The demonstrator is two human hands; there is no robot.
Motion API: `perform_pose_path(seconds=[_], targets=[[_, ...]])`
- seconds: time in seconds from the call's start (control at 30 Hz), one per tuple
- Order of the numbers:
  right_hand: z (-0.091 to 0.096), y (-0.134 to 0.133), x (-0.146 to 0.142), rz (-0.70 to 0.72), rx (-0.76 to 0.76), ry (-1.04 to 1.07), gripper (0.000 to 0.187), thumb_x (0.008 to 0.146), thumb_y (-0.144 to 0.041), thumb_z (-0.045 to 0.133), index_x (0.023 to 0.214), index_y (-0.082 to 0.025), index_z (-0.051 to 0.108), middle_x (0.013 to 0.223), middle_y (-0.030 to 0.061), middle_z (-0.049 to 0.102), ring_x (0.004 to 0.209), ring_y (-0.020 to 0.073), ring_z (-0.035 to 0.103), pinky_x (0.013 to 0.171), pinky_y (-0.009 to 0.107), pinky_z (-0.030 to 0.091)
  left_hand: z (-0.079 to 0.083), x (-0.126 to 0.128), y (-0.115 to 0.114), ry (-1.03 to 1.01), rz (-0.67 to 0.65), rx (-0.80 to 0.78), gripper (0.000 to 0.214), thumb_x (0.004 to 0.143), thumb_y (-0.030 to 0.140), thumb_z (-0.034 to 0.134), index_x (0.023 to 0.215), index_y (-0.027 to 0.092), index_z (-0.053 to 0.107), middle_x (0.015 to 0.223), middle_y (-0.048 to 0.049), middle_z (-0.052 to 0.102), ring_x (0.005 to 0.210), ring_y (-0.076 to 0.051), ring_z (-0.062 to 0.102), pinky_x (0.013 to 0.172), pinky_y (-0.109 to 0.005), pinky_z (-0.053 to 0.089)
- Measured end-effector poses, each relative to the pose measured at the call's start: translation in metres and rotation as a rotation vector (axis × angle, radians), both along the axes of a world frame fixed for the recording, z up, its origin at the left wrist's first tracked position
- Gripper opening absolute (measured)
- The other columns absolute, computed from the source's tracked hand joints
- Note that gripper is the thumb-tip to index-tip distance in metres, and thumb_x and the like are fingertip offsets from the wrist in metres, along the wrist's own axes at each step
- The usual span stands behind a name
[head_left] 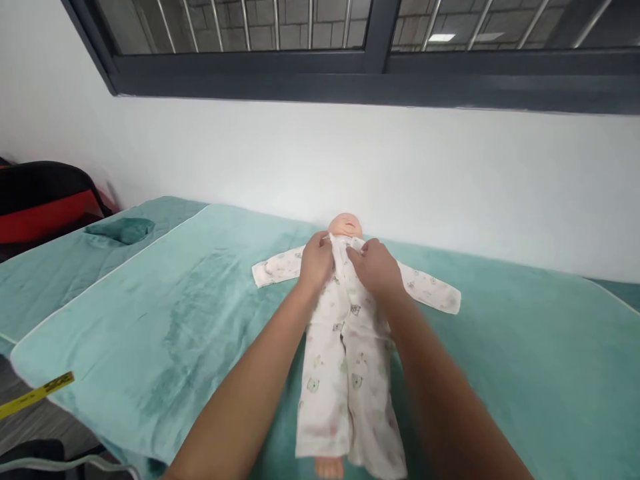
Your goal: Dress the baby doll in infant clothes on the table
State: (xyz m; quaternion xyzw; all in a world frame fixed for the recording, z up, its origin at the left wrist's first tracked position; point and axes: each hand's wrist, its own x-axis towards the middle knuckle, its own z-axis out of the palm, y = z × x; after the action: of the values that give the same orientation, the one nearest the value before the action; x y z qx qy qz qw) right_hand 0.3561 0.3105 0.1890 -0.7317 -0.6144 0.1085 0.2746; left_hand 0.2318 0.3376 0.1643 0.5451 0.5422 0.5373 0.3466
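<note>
A baby doll (345,224) lies on its back on a green plush cover (200,300), its head toward the wall. It wears a white baby romper (325,373) printed with small animals, sleeves spread to both sides. At the neckline, my left hand (317,256) pinches one front edge of the romper. Opposite it, my right hand (373,265) has its fingers closed on the other front edge near the collar. Down the middle runs the front opening, with a gap lower down. One bare foot (329,467) of the doll sticks out below a leg; the fingertips are partly hidden.
A white wall (250,160) rises directly behind the cover, under a dark-framed window (240,77) with bars. At the far left sits a black and red bag (45,207). A yellow strip (37,395) and a pale cable (70,463) show at the lower left.
</note>
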Motion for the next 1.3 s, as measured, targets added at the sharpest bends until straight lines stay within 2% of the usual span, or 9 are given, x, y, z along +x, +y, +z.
perform_pose_path(seconds=[0.1,0.2,0.3,0.43,0.63,0.73,0.87,0.97,1.3], targets=[[0.003,0.034,-0.006,0.008,-0.139,-0.135,0.038,0.088,-0.051,0.044,0.097,-0.017,0.056,0.096,0.0151,0.065,0.086,0.0264,0.060,0.070,0.034,0.041,0.000,0.008,0.025,-0.156,-0.122,0.031,0.029,0.085,0.020,0.050,0.109,0.019,0.066,0.107,-0.0064,0.073,0.097,-0.019,0.066,0.085,-0.030,0.051],[-0.006,0.049,0.005,0.033,-0.096,-0.065,0.023,0.087,-0.038,0.044,0.081,-0.020,0.056,0.079,0.0074,0.064,0.070,0.0197,0.054,0.064,0.030,0.037,-0.005,0.004,0.042,-0.175,-0.157,-0.003,0.022,0.082,0.018,0.054,0.099,0.017,0.068,0.101,-0.0065,0.074,0.089,-0.017,0.067,0.081,-0.028,0.051],[-0.014,0.054,0.018,0.076,0.023,0.140,0.021,0.084,-0.033,0.048,0.067,-0.021,0.054,0.065,0.0007,0.058,0.064,0.0156,0.047,0.062,0.028,0.035,-0.007,-0.001,0.051,-0.019,-0.137,-0.044,0.020,0.080,0.021,0.062,0.097,0.017,0.071,0.094,-0.0065,0.073,0.082,-0.016,0.064,0.080,-0.029,0.049],[-0.015,0.054,0.016,0.029,0.181,0.340,0.017,0.081,-0.033,0.053,0.073,-0.021,0.062,0.067,-0.0011,0.062,0.066,0.0149,0.049,0.064,0.027,0.036,-0.002,-0.002,0.051,0.232,-0.181,-0.025,0.022,0.085,0.034,0.061,0.096,0.022,0.076,0.099,-0.0063,0.069,0.087,-0.018,0.061,0.085,-0.032,0.046],[-0.013,0.051,0.008,-0.020,0.248,0.494,0.016,0.077,-0.030,0.057,0.073,-0.020,0.069,0.071,-0.0013,0.066,0.069,0.0146,0.054,0.067,0.027,0.039,-0.003,0.003,0.051,0.347,-0.215,-0.027,0.023,0.084,0.036,0.063,0.101,0.027,0.075,0.101,-0.0045,0.062,0.089,-0.017,0.059,0.081,-0.030,0.045],[-0.016,0.051,0.009,-0.001,0.259,0.537,0.016,0.076,-0.030,0.060,0.074,-0.019,0.070,0.076,-0.0002,0.069,0.073,0.0153,0.056,0.069,0.027,0.041,-0.005,0.005,0.056,0.252,-0.187,-0.014,0.013,0.081,0.030,0.065,0.088,0.024,0.075,0.095,-0.0025,0.063,0.083,-0.015,0.058,0.076,-0.028,0.045],[-0.018,0.051,0.009,0.004,0.267,0.619,0.017,0.075,-0.034,0.064,0.074,-0.019,0.071,0.075,-0.0008,0.068,0.072,0.0149,0.056,0.067,0.026,0.042,-0.001,0.007,0.054,-0.136,-0.223,-0.097,0.010,0.079,0.027,0.065,0.077,0.019,0.069,0.072,0.0013,0.061,0.061,-0.010,0.050,0.059,-0.024,0.040],[-0.019,0.050,0.008,0.005,0.302,0.718,0.019,0.074,-0.037,0.067,0.075,-0.019,0.070,0.072,-0.0013,0.067,0.070,0.0143,0.056,0.066,0.026,0.043,0.004,0.008,0.049,-0.323,-0.247,-0.132,0.009,0.078,0.026,0.064,0.077,0.018,0.067,0.066,0.0024,0.059,0.056,-0.008,0.047,0.056,-0.022,0.038],[-0.022,0.051,0.008,0.047,0.303,0.762,0.021,0.073,-0.039,0.069,0.076,-0.018,0.072,0.075,0.0001,0.069,0.072,0.0144,0.059,0.069,0.027,0.046,0.001,0.006,0.051,-0.114,-0.251,-0.127,0.009,0.080,0.024,0.061,0.078,0.019,0.068,0.076,-0.0012,0.068,0.067,-0.012,0.057,0.064,-0.025,0.044]])
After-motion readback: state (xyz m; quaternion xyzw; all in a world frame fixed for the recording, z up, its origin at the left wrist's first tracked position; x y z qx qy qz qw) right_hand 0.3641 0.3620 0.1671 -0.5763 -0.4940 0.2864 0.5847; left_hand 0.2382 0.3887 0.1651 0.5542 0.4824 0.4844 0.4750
